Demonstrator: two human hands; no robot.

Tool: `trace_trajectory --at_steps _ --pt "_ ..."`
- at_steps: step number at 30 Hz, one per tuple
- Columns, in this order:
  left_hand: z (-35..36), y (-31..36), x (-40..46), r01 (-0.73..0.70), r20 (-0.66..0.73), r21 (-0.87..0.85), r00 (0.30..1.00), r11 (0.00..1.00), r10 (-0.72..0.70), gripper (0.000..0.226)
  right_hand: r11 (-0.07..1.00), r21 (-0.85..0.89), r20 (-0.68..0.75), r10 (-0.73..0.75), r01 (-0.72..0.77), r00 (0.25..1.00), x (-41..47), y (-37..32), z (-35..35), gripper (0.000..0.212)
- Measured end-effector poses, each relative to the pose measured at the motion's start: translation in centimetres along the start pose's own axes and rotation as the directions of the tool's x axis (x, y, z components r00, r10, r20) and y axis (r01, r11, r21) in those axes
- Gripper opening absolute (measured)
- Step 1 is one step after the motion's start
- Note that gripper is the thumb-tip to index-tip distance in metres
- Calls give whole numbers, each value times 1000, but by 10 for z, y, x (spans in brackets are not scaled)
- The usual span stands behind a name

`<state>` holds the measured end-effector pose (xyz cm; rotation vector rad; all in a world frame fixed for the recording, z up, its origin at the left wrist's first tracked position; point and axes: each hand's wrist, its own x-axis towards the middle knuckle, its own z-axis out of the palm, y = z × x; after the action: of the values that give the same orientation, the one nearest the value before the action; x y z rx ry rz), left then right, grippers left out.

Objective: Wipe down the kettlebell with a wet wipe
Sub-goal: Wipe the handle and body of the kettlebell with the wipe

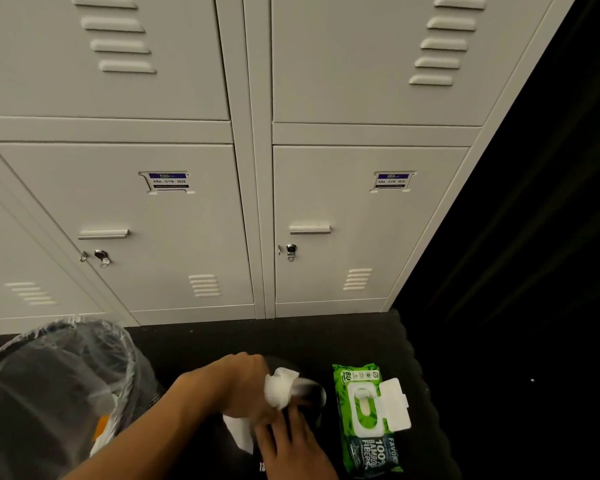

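Note:
A black kettlebell [310,391] stands on the dark floor at the bottom centre, mostly hidden by my hands. My left hand [246,382] reaches in from the lower left and is closed on a white wet wipe [279,388], pressed against the kettlebell's handle. A loose end of the wipe hangs below that hand. My right hand [288,445] comes from the bottom edge and lies on the kettlebell's body just under the handle, fingers curled on it.
A green wet-wipe pack [368,441] with its white lid flipped open lies just right of the kettlebell. A bin with a clear plastic liner [49,386] stands at the left. Grey lockers [187,220] form a wall close behind. Dark floor mat [326,336].

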<state>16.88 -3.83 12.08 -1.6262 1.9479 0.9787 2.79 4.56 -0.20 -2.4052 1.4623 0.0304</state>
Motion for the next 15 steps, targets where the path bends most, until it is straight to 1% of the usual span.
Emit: trace_trajectory --at_steps 1,2,4,5,6,7,8,10,12,14,15 --pt "1 4 1 5 -7 16 1000 1000 -5 51 999 -35 12 -13 13 1000 -2 -3 3 92" --pt "5 8 0 12 -44 44 999 999 -10 50 999 -46 33 -8 10 999 -3 -6 5 95" --pt "21 18 -5 27 -209 119 978 993 -1 47 999 -48 0 -10 10 1000 -4 -8 7 95" --pt "30 23 -8 27 -306 142 952 990 18 47 999 -32 -17 -10 9 1000 -4 -9 6 89" --pt "36 28 -11 17 -388 159 921 987 46 48 1000 -1 12 13 -13 1000 -5 -11 1 83" --pt "41 30 -11 6 -434 180 898 984 74 49 999 34 25 39 -40 999 -5 -11 -2 78" --pt "42 32 -9 -1 -435 196 896 981 87 51 996 65 13 65 -66 998 -6 -10 -4 73" --pt "35 35 -4 -20 -352 207 931 978 94 53 991 57 4 118 -118 993 -4 -9 -10 65" --pt "20 36 1 -63 -222 209 969 976 110 53 987 22 36 161 -162 986 -3 -6 13 71" --pt "6 38 1 -117 -103 184 985 976 137 55 982 24 206 180 -189 962 -2 -8 27 80" --pt "1 39 0 -143 -54 148 987 979 153 60 992 -18 282 126 -126 951 0 -13 19 78"
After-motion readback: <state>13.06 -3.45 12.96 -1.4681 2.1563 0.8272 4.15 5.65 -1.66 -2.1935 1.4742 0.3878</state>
